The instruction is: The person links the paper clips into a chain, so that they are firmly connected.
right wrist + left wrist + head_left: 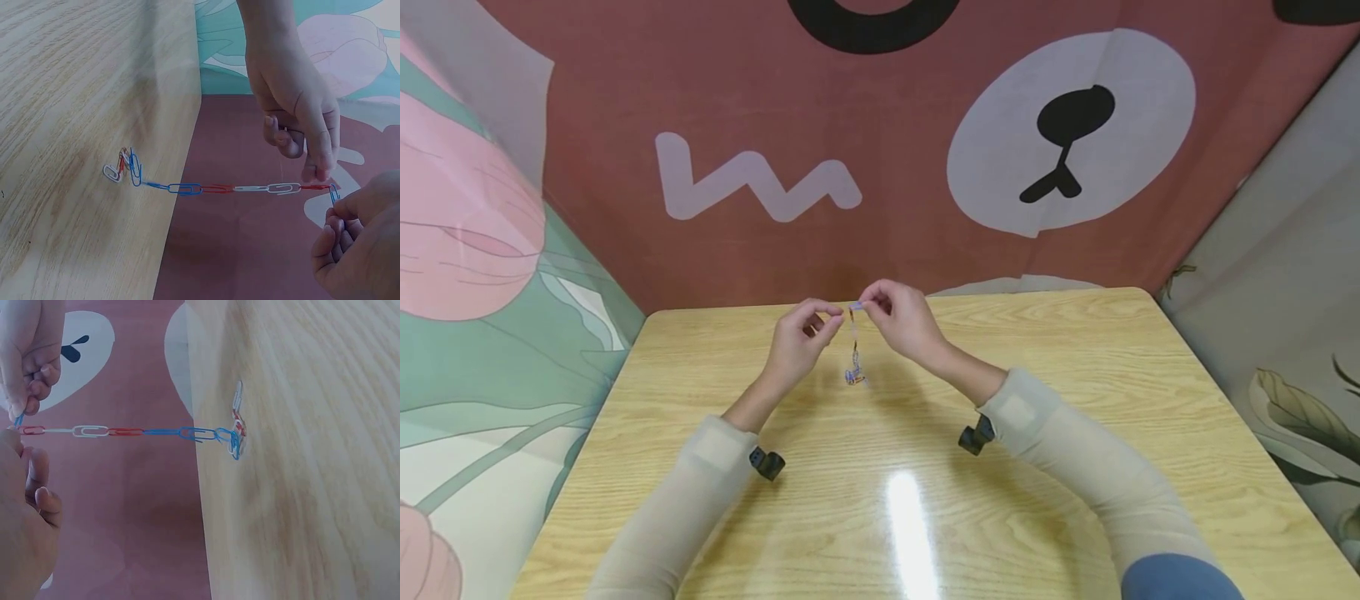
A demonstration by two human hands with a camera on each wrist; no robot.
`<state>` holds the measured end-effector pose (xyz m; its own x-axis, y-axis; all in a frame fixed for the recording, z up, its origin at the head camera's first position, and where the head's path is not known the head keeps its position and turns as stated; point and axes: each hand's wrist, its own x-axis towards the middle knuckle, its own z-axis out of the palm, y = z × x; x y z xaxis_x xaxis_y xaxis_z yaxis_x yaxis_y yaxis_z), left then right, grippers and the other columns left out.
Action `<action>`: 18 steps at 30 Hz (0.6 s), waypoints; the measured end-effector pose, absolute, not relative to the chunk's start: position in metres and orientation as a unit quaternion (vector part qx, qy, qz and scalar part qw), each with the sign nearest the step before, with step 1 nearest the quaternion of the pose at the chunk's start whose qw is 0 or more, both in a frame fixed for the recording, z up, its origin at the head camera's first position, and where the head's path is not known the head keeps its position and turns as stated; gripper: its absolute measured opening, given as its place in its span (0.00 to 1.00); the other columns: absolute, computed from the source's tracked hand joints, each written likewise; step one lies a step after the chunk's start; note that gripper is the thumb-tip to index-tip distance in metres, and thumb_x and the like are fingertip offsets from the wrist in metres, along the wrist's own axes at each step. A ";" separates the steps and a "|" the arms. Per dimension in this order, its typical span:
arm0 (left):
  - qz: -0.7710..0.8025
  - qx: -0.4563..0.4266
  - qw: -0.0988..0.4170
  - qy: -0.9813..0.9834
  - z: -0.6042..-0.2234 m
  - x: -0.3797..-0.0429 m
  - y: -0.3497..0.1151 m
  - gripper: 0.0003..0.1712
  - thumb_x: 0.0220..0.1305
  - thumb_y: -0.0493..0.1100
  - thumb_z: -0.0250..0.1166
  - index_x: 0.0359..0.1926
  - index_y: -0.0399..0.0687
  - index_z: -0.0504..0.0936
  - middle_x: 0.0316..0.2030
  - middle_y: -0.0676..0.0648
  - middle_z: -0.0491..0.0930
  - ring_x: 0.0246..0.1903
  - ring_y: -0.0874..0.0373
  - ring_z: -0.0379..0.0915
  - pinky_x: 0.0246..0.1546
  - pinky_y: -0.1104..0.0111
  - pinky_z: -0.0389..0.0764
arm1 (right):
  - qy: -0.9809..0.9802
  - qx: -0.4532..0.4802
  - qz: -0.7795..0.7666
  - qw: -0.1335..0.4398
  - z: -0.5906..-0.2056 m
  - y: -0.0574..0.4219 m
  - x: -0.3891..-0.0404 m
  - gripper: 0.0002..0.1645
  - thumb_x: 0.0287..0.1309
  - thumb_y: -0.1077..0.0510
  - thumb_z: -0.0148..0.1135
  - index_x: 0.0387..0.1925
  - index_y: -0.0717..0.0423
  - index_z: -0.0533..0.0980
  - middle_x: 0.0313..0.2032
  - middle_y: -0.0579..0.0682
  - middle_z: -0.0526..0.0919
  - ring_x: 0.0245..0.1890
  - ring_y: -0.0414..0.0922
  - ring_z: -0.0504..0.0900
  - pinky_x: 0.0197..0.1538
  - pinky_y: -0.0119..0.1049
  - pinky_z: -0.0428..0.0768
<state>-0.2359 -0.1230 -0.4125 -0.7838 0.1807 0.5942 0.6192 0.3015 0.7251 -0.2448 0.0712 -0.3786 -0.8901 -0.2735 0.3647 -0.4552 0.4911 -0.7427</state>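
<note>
A chain of linked red, white and blue paper clips [90,431] hangs straight down between the hands. Its lower links lie bunched on the wooden table [1037,467], ending in a white clip [112,173]. My right hand [906,321] pinches the blue paper clip [334,195] at the chain's top between thumb and index finger. That clip lies roughly sideways, and a red clip [314,187] hangs from its other end. On the opposite side, my left hand [801,337] has thumb and index fingertips right beside the red clip, its other fingers loosely bent.
A red cloth backdrop [880,250] with a printed bear face stands behind the table's far edge. Patterned cloths hang at the left [475,358] and right [1285,292]. A light reflection shows on the front of the tabletop. Small black cameras sit at both wrists.
</note>
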 end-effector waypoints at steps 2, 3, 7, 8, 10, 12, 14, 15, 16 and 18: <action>-0.535 -0.255 0.204 -0.779 -0.418 -0.242 -0.123 0.05 0.65 0.26 0.67 0.41 0.28 0.83 0.37 0.34 0.83 0.23 0.51 0.73 0.24 0.76 0.72 | -0.857 0.214 0.459 0.098 -0.379 0.072 -0.244 0.05 0.71 0.62 0.62 0.39 0.59 0.82 0.31 0.49 0.82 0.28 0.43 0.76 0.33 0.34 0.75; -0.535 -0.255 0.202 -0.780 -0.420 -0.244 -0.123 0.05 0.65 0.27 0.67 0.41 0.29 0.84 0.38 0.35 0.83 0.24 0.52 0.73 0.25 0.76 0.73 | -0.857 0.214 0.459 0.097 -0.380 0.072 -0.244 0.05 0.71 0.62 0.62 0.39 0.59 0.82 0.31 0.50 0.82 0.29 0.43 0.76 0.33 0.34 0.76; -0.541 -0.259 0.194 -0.777 -0.424 -0.249 -0.123 0.04 0.66 0.31 0.68 0.42 0.35 0.85 0.39 0.40 0.84 0.25 0.57 0.73 0.26 0.74 0.73 | -0.856 0.215 0.461 0.092 -0.381 0.072 -0.243 0.05 0.71 0.61 0.62 0.40 0.58 0.82 0.32 0.49 0.82 0.30 0.43 0.76 0.33 0.34 0.76; -0.541 -0.261 0.193 -0.776 -0.425 -0.250 -0.123 0.04 0.66 0.31 0.68 0.41 0.36 0.85 0.38 0.41 0.84 0.25 0.57 0.73 0.25 0.74 0.73 | -0.856 0.215 0.461 0.091 -0.381 0.072 -0.242 0.05 0.71 0.61 0.62 0.40 0.58 0.82 0.32 0.50 0.82 0.30 0.43 0.76 0.33 0.34 0.76; -0.542 -0.268 0.195 -0.772 -0.425 -0.251 -0.123 0.03 0.67 0.32 0.68 0.41 0.37 0.86 0.37 0.43 0.83 0.24 0.58 0.73 0.25 0.73 0.73 | -0.856 0.217 0.461 0.092 -0.382 0.071 -0.242 0.05 0.71 0.61 0.62 0.40 0.58 0.81 0.32 0.50 0.83 0.30 0.43 0.76 0.32 0.34 0.76; -0.541 -0.272 0.197 -0.771 -0.425 -0.251 -0.123 0.02 0.67 0.32 0.68 0.40 0.38 0.86 0.36 0.43 0.83 0.24 0.57 0.73 0.24 0.73 0.73 | -0.854 0.219 0.463 0.091 -0.382 0.071 -0.242 0.05 0.71 0.61 0.62 0.40 0.59 0.81 0.33 0.52 0.83 0.29 0.44 0.76 0.32 0.34 0.75; -0.542 -0.274 0.198 -0.769 -0.424 -0.252 -0.123 0.02 0.67 0.31 0.67 0.39 0.37 0.85 0.35 0.43 0.83 0.23 0.57 0.72 0.24 0.73 0.73 | -0.853 0.220 0.465 0.091 -0.382 0.071 -0.242 0.05 0.71 0.61 0.62 0.41 0.59 0.81 0.33 0.54 0.84 0.29 0.44 0.76 0.32 0.34 0.75; -0.542 -0.274 0.198 -0.769 -0.424 -0.252 -0.122 0.02 0.67 0.31 0.67 0.39 0.37 0.85 0.35 0.43 0.83 0.23 0.56 0.72 0.23 0.73 0.73 | -0.852 0.220 0.466 0.090 -0.382 0.071 -0.242 0.05 0.71 0.61 0.62 0.41 0.59 0.81 0.33 0.54 0.84 0.29 0.43 0.76 0.32 0.34 0.75; -0.541 -0.273 0.197 -0.770 -0.423 -0.252 -0.122 0.02 0.67 0.31 0.67 0.39 0.36 0.85 0.35 0.43 0.83 0.24 0.56 0.72 0.24 0.73 0.72 | -0.851 0.220 0.468 0.090 -0.382 0.071 -0.242 0.05 0.71 0.61 0.62 0.41 0.59 0.81 0.34 0.54 0.84 0.29 0.43 0.76 0.32 0.34 0.75; -0.536 -0.267 0.196 -0.777 -0.422 -0.251 -0.122 0.02 0.67 0.30 0.67 0.39 0.33 0.84 0.34 0.41 0.83 0.24 0.54 0.72 0.24 0.73 0.72 | -0.847 0.222 0.474 0.090 -0.383 0.071 -0.242 0.04 0.71 0.61 0.62 0.40 0.59 0.81 0.33 0.54 0.84 0.29 0.43 0.76 0.32 0.34 0.75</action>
